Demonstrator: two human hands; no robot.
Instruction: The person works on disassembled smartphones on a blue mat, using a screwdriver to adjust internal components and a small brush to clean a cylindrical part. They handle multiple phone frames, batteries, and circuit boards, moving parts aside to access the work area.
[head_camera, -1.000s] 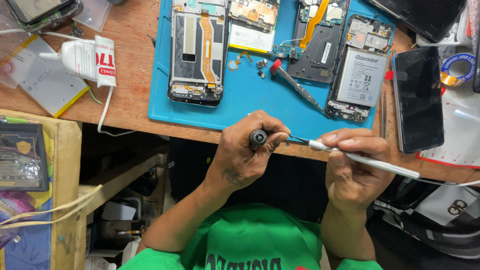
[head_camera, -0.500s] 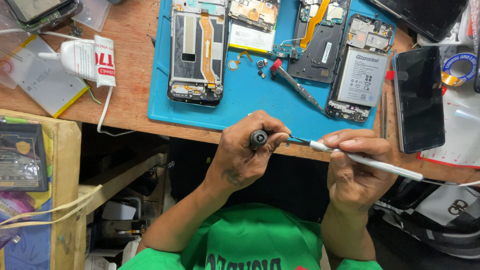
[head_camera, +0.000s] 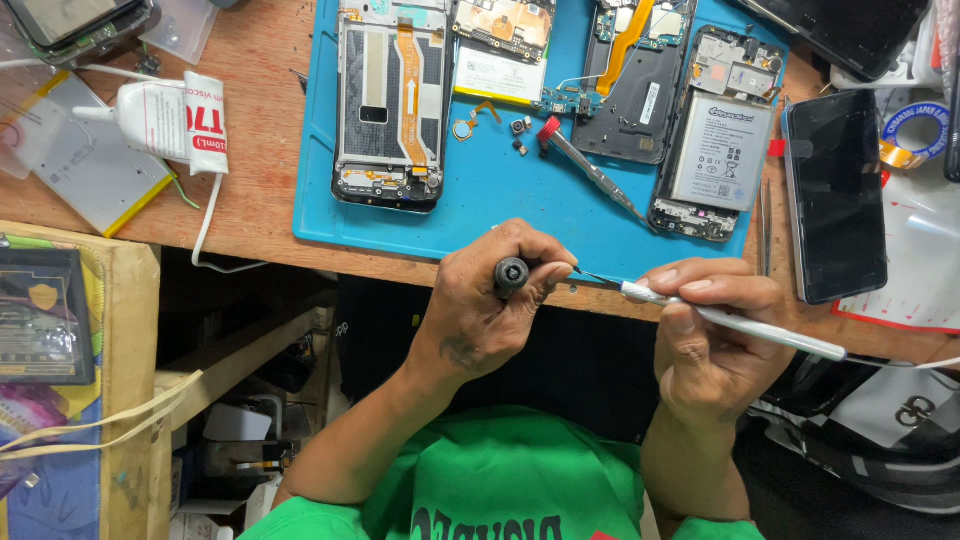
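Over at the far left a white glue tube (head_camera: 165, 118) lies on the wooden surface (head_camera: 255, 225), and next to it the blue work mat (head_camera: 500, 200) carries an opened phone frame (head_camera: 388, 105) with its orange ribbon cable showing, a red-handled screwdriver (head_camera: 585, 165) lying loose mid-mat, and another opened phone with its battery (head_camera: 722, 150) exposed. Now down to the near edge, where the action is: the left hand (head_camera: 490, 310) has its fingers curled tight around a small dark cylindrical part (head_camera: 512, 275), its round end facing up at the camera. Moving right, the right hand (head_camera: 715, 335) has fingers pinched firmly on a slim white pen-like tool (head_camera: 740, 325), cord trailing off to the right, and its fine dark tip sits right at the cylinder, touching or just short of it; too small to tell which. This looks like fine tip work on the held part, right in the middle of the contact stage. What it calls for next, I'd judge, is a steady left grip and tiny, controlled movement of the tip. At the far right, a dark-screened phone (head_camera: 835, 195) lies face up, well apart from the hands.
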